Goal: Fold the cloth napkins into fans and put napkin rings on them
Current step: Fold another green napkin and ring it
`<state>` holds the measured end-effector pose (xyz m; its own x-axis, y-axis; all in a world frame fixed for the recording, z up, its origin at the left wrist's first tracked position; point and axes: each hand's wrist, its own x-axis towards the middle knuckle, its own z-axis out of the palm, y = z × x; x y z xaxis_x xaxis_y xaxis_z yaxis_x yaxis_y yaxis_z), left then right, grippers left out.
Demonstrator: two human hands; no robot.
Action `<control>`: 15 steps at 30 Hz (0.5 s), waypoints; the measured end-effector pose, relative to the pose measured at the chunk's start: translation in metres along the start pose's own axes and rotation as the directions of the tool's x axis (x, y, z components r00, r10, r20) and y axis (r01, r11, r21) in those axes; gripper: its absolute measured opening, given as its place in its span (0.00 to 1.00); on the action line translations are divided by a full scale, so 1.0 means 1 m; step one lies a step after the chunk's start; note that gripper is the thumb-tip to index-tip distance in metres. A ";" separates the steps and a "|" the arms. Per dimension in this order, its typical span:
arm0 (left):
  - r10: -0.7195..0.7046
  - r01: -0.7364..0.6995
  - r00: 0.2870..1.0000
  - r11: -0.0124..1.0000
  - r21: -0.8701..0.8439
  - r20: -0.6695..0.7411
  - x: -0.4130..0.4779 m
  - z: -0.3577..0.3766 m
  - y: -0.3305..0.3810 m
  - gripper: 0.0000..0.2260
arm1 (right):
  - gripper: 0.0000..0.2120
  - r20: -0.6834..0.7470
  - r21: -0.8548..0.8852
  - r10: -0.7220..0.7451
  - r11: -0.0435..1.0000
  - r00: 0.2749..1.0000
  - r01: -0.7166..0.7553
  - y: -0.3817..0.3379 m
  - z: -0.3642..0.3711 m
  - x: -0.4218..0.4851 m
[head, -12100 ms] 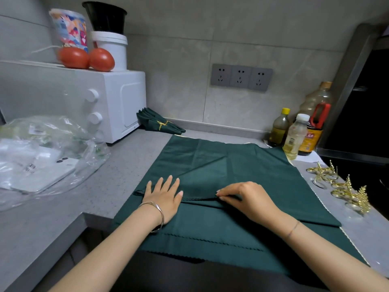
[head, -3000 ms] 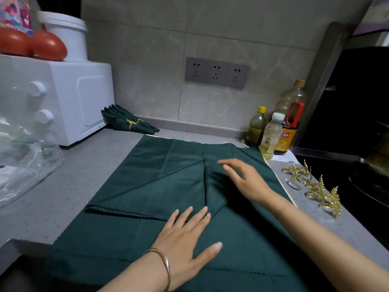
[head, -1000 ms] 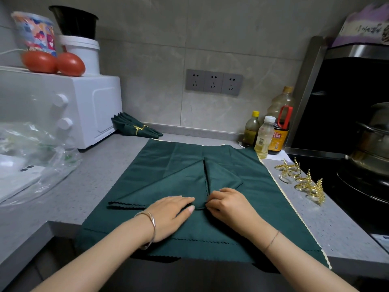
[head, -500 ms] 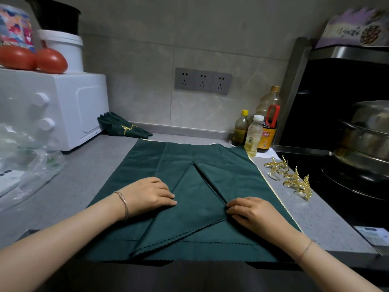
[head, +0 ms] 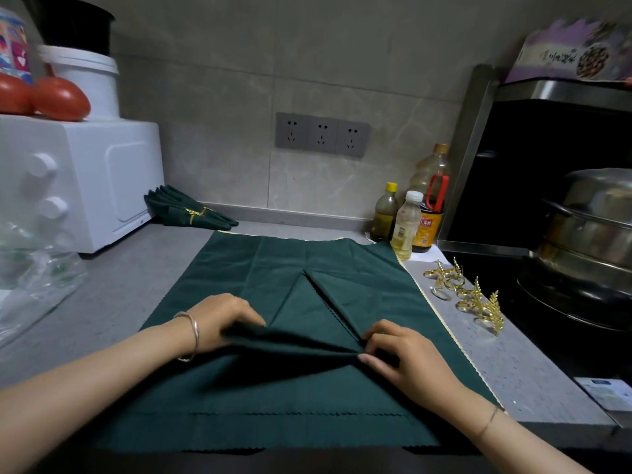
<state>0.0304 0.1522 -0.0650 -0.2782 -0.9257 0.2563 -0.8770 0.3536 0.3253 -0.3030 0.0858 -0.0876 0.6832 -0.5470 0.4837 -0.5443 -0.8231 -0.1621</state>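
Between your hands, the napkin [head: 301, 343] pleat runs left-right: left hand [head: 222, 319] and right hand [head: 400, 357] each pinch an end.

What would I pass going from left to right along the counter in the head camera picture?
White oven → ringed napkin fan → green napkin → bottles → gold napkin rings → steel pot.

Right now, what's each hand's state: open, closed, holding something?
Left hand: closed, gripping a raised fold of the green napkin.
Right hand: closed, pinching the same fold.
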 end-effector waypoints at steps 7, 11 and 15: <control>-0.319 0.340 0.940 0.870 -0.357 0.118 0.029 0.006 0.012 0.11 | 0.09 0.003 0.157 0.161 0.975 0.987 -0.159 -0.003 0.003 0.002; -0.450 0.486 0.873 0.832 -0.268 0.187 0.048 0.010 0.012 0.12 | 0.11 0.030 0.288 0.238 0.928 0.971 -0.236 0.001 0.004 0.010; -0.533 0.559 0.829 0.793 -0.242 0.168 0.059 0.014 0.015 0.13 | 0.08 -0.037 0.326 0.303 0.904 0.952 -0.275 0.025 0.012 0.040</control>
<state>-0.0043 0.1012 -0.0582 0.1713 -0.9786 -0.1141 -0.7560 -0.2048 0.6217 -0.2835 0.0410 -0.0823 0.4673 -0.7649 0.4433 -0.5218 -0.6434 -0.5602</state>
